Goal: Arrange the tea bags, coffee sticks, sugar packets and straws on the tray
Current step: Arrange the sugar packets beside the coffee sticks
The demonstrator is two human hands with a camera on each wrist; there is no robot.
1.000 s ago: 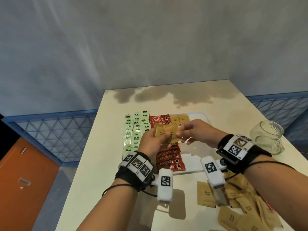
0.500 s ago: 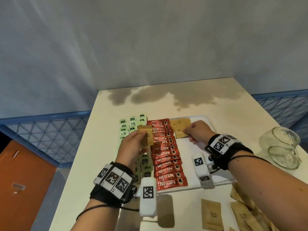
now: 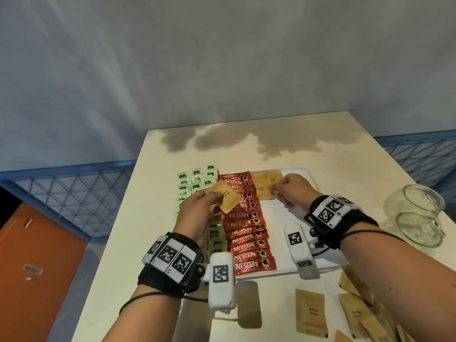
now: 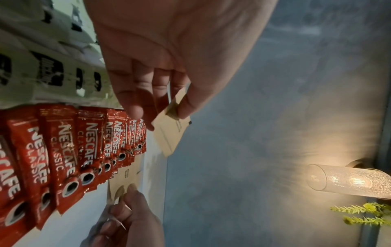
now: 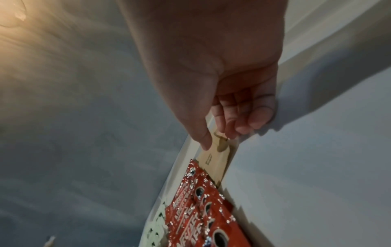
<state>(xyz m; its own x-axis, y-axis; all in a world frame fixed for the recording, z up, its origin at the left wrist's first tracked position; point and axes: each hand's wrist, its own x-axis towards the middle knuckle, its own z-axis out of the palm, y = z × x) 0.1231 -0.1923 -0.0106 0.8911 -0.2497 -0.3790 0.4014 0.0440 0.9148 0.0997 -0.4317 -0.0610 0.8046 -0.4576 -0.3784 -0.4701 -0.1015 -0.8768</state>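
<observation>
Left hand (image 3: 197, 213): raised over the seam between the tea bags and the coffee sticks, thumb and fingers pinching one corner of a brown sugar packet (image 3: 227, 199) that hangs tilted in the air, touching nothing below.
Right hand (image 3: 293, 193): at the tray's far edge, thumb and fingertips nipping the near right corner of a sugar packet on the tray (image 3: 265, 191), which lies flat.
Sugar column (image 3: 266, 180): a few brown packets only, at the tray's far end, just beside the coffee sticks.
Coffee sticks (image 3: 246, 233): red, overlapped in one column from the far edge to the near edge of the tray (image 3: 283, 233).
Tea bags (image 3: 195, 181): pale green sachets along the tray's left side.
Loose sugar packets (image 3: 311, 314): scattered on the tabletop (image 3: 118, 280) at its near right corner, off the tray.
Glass jar (image 3: 417, 215): on its side near the tabletop's right edge.
Straws: none that I can make out.
Risk: the corner pinch is slight, so the held packet may twist or drop onto the sticks; the right hand's nudge may skew the column; a wrist camera could brush the sticks.
Writing: "NESCAFE CLASSIC" on the sticks; "Brown Sugar" on the packets; the tea logo is too small to read.
</observation>
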